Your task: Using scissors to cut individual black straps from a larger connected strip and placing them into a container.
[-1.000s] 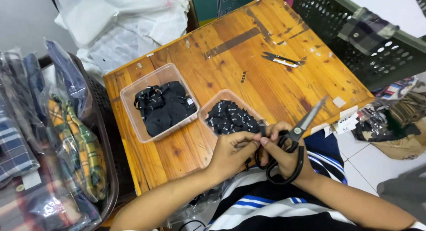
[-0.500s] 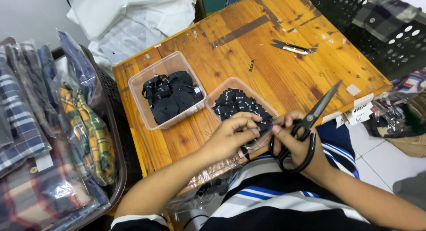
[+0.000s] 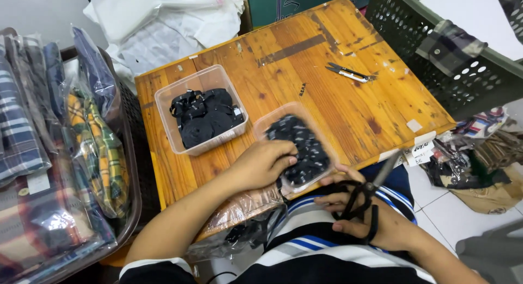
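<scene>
Head view, steeply down, close

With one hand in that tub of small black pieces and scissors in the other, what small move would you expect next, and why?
Probably the left hand pinches one piece from the near tub and brings it to the scissors, since its fingers are already on the pieces and the right hand waits at the lap.

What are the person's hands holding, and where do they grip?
The right hand holds black-handled scissors by the handle loops. The left hand reaches into the clear plastic tub of small black pieces; any grip there is hidden.
</scene>
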